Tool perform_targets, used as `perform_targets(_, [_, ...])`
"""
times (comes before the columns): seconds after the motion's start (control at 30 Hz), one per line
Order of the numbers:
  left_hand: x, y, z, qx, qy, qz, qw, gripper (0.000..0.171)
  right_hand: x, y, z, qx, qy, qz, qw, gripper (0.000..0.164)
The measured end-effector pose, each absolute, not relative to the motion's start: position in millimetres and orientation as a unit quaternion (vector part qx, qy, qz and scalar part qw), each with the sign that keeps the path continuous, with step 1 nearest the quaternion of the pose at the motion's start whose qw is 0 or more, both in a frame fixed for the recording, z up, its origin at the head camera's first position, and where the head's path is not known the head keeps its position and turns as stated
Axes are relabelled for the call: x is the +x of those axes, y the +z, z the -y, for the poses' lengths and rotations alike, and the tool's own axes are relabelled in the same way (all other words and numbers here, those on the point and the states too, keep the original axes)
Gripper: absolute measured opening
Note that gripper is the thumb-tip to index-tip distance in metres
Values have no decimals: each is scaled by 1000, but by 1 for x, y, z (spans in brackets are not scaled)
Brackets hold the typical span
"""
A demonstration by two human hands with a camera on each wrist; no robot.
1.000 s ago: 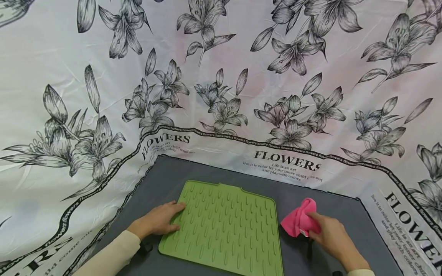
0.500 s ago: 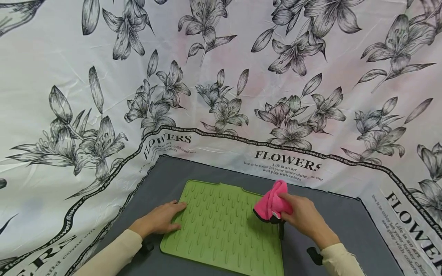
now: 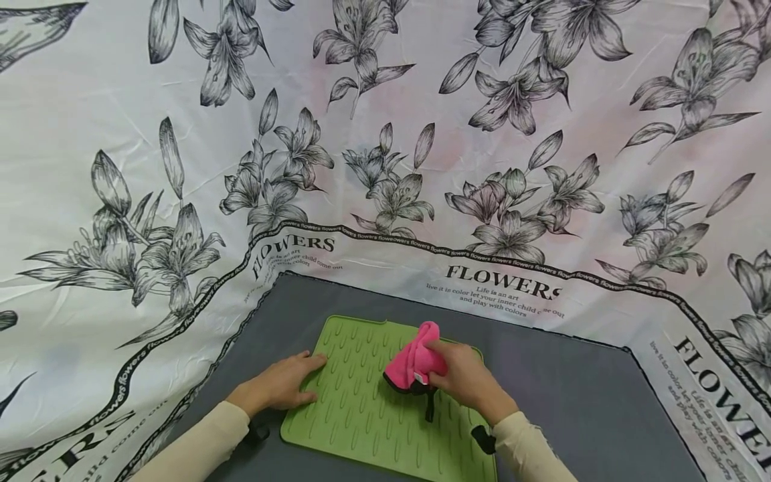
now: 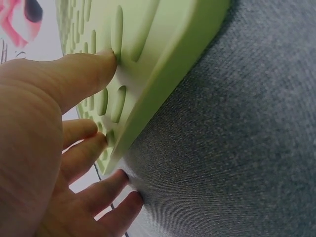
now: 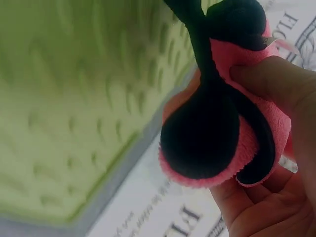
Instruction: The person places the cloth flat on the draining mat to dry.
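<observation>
A green silicone mat (image 3: 355,408) with raised oval ridges lies on the grey table. My left hand (image 3: 283,383) rests at its left edge. In the left wrist view the thumb and some fingertips of that hand (image 4: 34,148) touch the mat's surface, the others spread beyond the edge, all fairly straight. Over the middle of the mat, my right hand (image 3: 466,375) holds a bunched pink cloth (image 3: 412,361) with black trim. The right wrist view shows the cloth (image 5: 279,123) pinched between thumb and fingers, black parts and a black strap hanging from it. Whether it touches the mat, I cannot tell.
The grey table (image 3: 566,402) extends to both sides of the mat. Behind and around it hangs a white sheet (image 3: 373,281) printed with flowers and lettering, its lower border meeting the table's edges.
My right hand has carried the pink cloth leftward, from beside the mat's right edge to over its middle. My left hand has stayed at the left edge.
</observation>
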State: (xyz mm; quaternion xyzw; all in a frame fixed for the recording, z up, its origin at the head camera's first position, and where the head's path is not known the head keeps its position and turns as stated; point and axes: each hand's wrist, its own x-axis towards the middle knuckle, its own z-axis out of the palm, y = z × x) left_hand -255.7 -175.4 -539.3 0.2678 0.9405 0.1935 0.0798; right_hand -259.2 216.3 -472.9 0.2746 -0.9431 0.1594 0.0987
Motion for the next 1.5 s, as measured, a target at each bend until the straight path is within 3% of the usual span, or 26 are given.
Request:
perform_targets(0.4, [-255, -538, 174, 267, 190, -941, 83, 74, -265, -520, -189, 265, 153, 951, 52, 56])
perform_targets(0.8, [-257, -526, 166, 279, 172, -942, 74, 73, -256, -496, -196, 262, 165, 951, 4, 66])
perform_targets(1.03, [-265, -515, 136, 337, 123, -933, 15, 65, -249, -476, -202, 287, 159, 943, 64, 54])
perform_targets(1.23, [-269, -512, 101, 376, 107, -920, -9, 59, -246, -475, -199, 341, 143, 920, 132, 26])
perform_targets(1.5, [-271, -525, 64, 413, 78, -907, -37, 51, -241, -497, -193, 327, 115, 931, 112, 20])
